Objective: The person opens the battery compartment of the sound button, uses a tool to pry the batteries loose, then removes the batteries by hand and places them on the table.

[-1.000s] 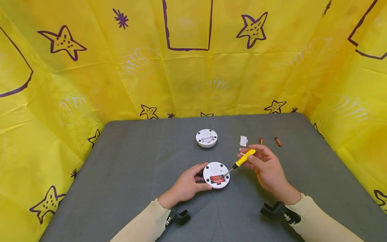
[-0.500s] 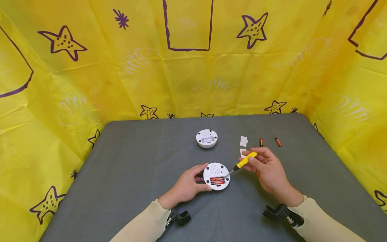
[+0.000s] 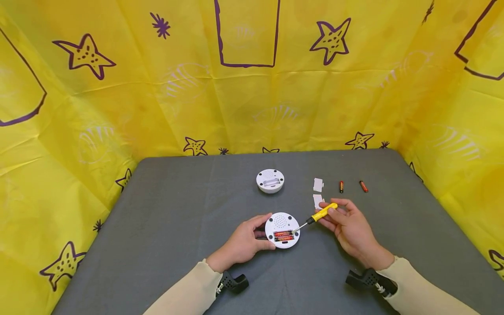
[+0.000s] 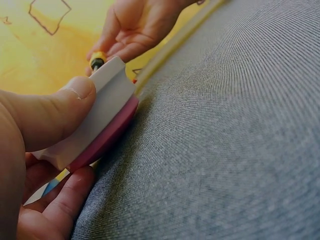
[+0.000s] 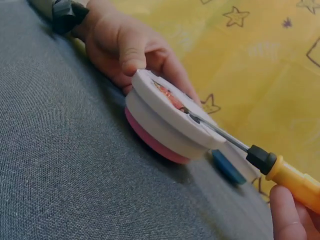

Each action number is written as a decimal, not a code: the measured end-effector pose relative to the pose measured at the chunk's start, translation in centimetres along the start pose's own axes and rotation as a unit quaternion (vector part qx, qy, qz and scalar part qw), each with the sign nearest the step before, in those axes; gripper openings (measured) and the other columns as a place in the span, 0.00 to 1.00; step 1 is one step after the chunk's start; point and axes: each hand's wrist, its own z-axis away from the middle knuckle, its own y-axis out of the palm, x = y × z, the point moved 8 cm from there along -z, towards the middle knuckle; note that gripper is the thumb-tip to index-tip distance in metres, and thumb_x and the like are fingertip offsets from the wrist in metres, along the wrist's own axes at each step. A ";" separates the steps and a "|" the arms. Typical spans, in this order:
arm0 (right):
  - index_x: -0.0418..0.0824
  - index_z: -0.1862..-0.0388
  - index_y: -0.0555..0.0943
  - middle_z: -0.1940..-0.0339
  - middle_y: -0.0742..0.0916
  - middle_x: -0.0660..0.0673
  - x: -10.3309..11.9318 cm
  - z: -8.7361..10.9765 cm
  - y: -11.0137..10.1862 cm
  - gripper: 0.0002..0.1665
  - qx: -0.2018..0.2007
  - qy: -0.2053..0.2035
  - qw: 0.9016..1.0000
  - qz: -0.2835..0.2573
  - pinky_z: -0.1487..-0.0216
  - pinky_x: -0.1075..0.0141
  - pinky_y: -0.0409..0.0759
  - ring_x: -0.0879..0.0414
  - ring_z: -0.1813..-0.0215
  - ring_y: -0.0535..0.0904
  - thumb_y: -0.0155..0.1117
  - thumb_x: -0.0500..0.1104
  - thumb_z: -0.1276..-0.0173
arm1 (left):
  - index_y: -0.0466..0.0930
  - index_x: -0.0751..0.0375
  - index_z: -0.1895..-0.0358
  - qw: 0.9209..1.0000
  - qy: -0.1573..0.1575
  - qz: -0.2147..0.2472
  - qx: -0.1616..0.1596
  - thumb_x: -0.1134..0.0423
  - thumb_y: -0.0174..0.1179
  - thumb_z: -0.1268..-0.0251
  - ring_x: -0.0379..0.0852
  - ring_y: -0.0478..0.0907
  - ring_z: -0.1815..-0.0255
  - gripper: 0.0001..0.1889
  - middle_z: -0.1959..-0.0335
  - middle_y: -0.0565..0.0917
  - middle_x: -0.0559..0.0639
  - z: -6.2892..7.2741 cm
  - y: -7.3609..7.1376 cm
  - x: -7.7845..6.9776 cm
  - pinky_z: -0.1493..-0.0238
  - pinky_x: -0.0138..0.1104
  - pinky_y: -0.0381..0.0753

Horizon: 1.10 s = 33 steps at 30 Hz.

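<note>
Steadying the near disc [image 3: 281, 230] at the table's [image 3: 177, 210] front centre, the left hand [image 3: 244, 243] curls thumb and fingers round its left rim, apparently so it will not slide under the tool. It lies back up, two batteries [image 3: 283, 236] showing in the open bay. The right hand [image 3: 350, 227] pinches the screwdriver [image 3: 320, 213] by its yellow handle, tip touching the disc's right edge. Two covers [image 3: 317, 192], loose cells [image 3: 352, 186] and another disc [image 3: 270, 180] lie beyond.

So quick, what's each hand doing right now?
Left hand: gripping the round white plastic device with the open battery bay.
Right hand: pinching the yellow-handled screwdriver, tip at that device.
</note>
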 end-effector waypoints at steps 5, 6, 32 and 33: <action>0.38 0.44 0.69 0.49 0.85 0.38 -0.5 0.0 -0.3 0.13 0.003 0.021 0.999 -0.050 0.44 0.49 0.77 0.43 0.48 0.84 0.52 0.29 0.23 | 0.66 0.65 0.27 1.000 -0.002 -0.001 0.002 0.71 0.76 0.49 0.43 0.82 0.50 0.43 0.35 0.74 0.53 0.0 0.0 0.2 0.50 0.32 0.81; 0.38 0.44 0.69 0.48 0.85 0.37 -0.5 0.0 -0.4 0.13 0.001 0.024 0.998 -0.053 0.44 0.49 0.78 0.43 0.48 0.84 0.52 0.29 0.24 | 0.66 0.64 0.27 1.000 -0.002 -0.001 0.003 0.71 0.76 0.49 0.42 0.82 0.50 0.43 0.35 0.74 0.52 0.0 0.0 0.2 0.50 0.32 0.81; 0.33 0.45 0.68 0.50 0.86 0.36 0.2 0.2 -0.6 0.13 -0.006 -0.002 0.998 -0.057 0.46 0.51 0.80 0.43 0.49 0.84 0.51 0.26 0.25 | 0.66 0.62 0.27 1.000 -0.008 0.002 0.000 0.70 0.76 0.48 0.44 0.82 0.50 0.43 0.35 0.74 0.50 -0.1 0.0 0.4 0.49 0.33 0.80; 0.33 0.46 0.68 0.50 0.86 0.36 0.2 0.2 -0.7 0.12 -0.003 -0.006 0.998 -0.061 0.46 0.51 0.80 0.43 0.49 0.84 0.51 0.25 0.25 | 0.66 0.62 0.27 1.000 -0.007 0.003 0.000 0.70 0.77 0.49 0.44 0.82 0.50 0.43 0.35 0.74 0.50 -0.1 0.0 0.3 0.49 0.33 0.80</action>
